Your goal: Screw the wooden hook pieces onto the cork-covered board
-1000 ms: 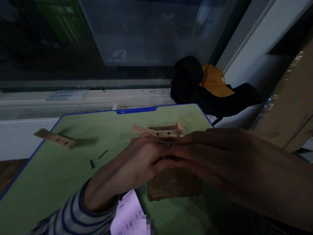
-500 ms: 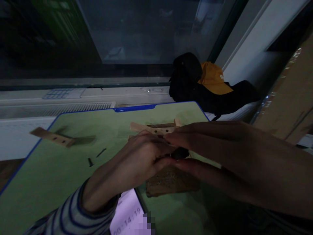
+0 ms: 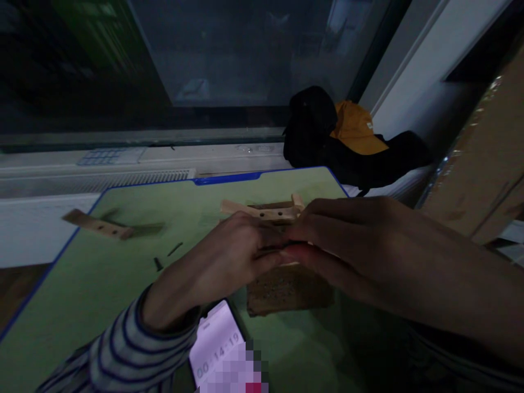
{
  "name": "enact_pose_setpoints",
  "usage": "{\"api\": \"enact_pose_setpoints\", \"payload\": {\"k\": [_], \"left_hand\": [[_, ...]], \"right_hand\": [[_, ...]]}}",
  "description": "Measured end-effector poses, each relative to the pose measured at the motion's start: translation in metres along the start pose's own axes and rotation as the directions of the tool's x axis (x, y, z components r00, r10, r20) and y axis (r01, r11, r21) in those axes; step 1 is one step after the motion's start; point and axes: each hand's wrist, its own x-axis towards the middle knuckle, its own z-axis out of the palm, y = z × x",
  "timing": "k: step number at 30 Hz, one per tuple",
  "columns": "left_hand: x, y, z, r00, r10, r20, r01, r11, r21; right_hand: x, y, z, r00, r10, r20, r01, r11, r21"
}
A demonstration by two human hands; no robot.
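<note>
The wooden block (image 3: 290, 295) sits on the green table (image 3: 94, 297) beneath your left hand (image 3: 235, 251) and right hand (image 3: 364, 245).
Both are narrowed, fingers together; I cannot tell what they hold. Beyond the block sits a drilled strip (image 3: 241, 208); left of the block, a screw (image 3: 158, 265) and a phone (image 3: 215, 333).

Looking dim and soft throughout; glowing brightest at the phone screen (image 3: 216, 338), dissolving into blocky pixels below; reflecting faintly in the window (image 3: 245, 60); sinking into near-black shadow at lower right.
</note>
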Motion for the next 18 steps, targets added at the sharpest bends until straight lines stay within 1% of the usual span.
{"api": "enact_pose_setpoints", "payload": {"k": [2, 4, 7, 9, 11, 14, 18], "left_hand": [[0.001, 0.000, 0.000, 0.999, 0.010, -0.053, -0.009, 1.000, 0.014], [0.002, -0.001, 0.002, 0.998, 0.008, -0.058, -0.008, 1.000, 0.011], [0.002, -0.003, 0.003, 1.000, -0.013, -0.022, 0.012, 1.000, -0.028], [0.003, -0.002, 0.003, 1.000, -0.013, 0.002, 0.013, 0.999, -0.052], [0.003, -0.002, 0.002, 1.000, -0.007, 0.029, 0.008, 0.998, -0.055], [0.003, 0.000, 0.001, 0.998, -0.021, 0.056, 0.024, 0.998, -0.050], [0.002, 0.000, 0.002, 0.998, -0.023, 0.066, 0.025, 0.999, -0.031]], "right_hand": [[-0.001, 0.000, -0.001, 1.000, 0.014, 0.008, -0.013, 1.000, -0.020], [-0.004, 0.001, -0.003, 1.000, 0.012, 0.009, -0.012, 1.000, -0.011], [-0.008, 0.002, -0.004, 0.999, -0.026, -0.024, 0.027, 0.999, 0.020], [-0.011, 0.004, -0.005, 0.998, -0.061, -0.013, 0.062, 0.997, 0.056], [-0.011, 0.005, -0.004, 0.999, -0.049, 0.010, 0.048, 0.996, 0.070], [-0.009, 0.008, -0.002, 1.000, -0.008, -0.015, 0.008, 1.000, 0.003], [-0.006, 0.009, 0.000, 0.997, -0.022, -0.070, 0.018, 0.998, -0.062]]}}
